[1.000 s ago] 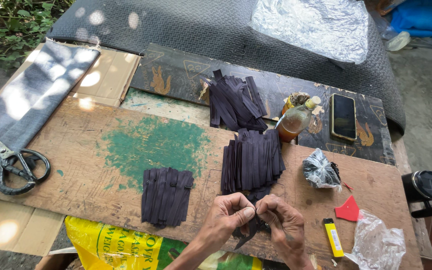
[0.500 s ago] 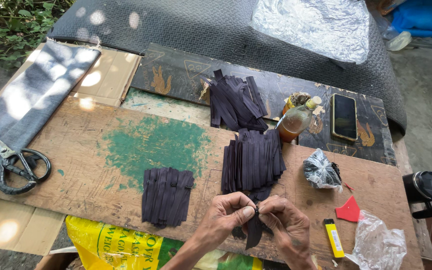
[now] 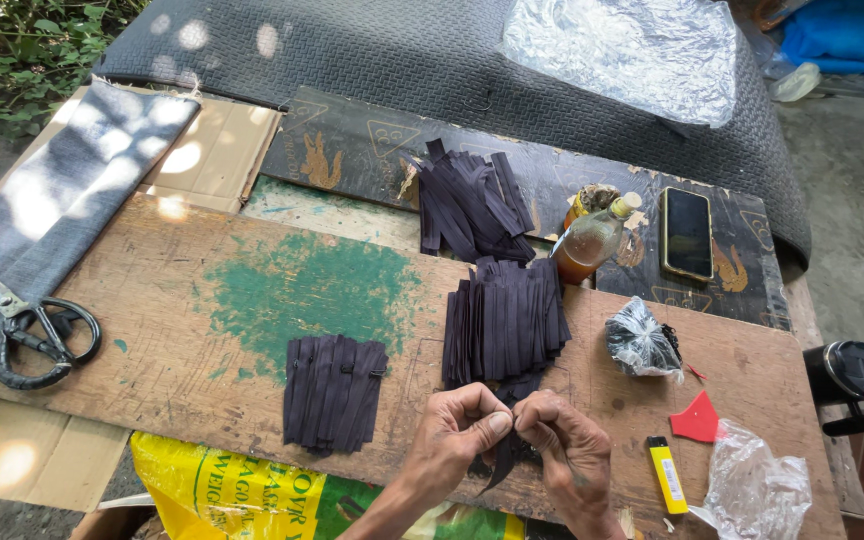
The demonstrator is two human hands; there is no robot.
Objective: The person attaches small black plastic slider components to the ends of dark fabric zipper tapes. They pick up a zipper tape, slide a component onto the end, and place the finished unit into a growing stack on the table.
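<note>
My left hand (image 3: 462, 430) and my right hand (image 3: 572, 450) are pressed together at the near edge of a wooden board (image 3: 202, 300), both pinching one dark zipper strip (image 3: 500, 462) that hangs down between them. Just beyond my fingers lies a fanned stack of dark strips (image 3: 507, 320). A smaller flat row of the same strips (image 3: 335, 390) lies to the left of my left hand. A third loose heap of strips (image 3: 472, 205) sits farther back on a dark board.
Black-handled scissors (image 3: 22, 335) lie on grey cloth at far left. A bottle of amber liquid (image 3: 592, 240), a phone (image 3: 687, 232), a small plastic bag (image 3: 642, 340), a red scrap (image 3: 697, 420), a yellow lighter (image 3: 667, 475) and a clear bag (image 3: 757, 485) lie at right.
My hands have stayed at the board's near edge, fingers shifting slightly on the strip. The strip's hanging end has moved a little between them.
</note>
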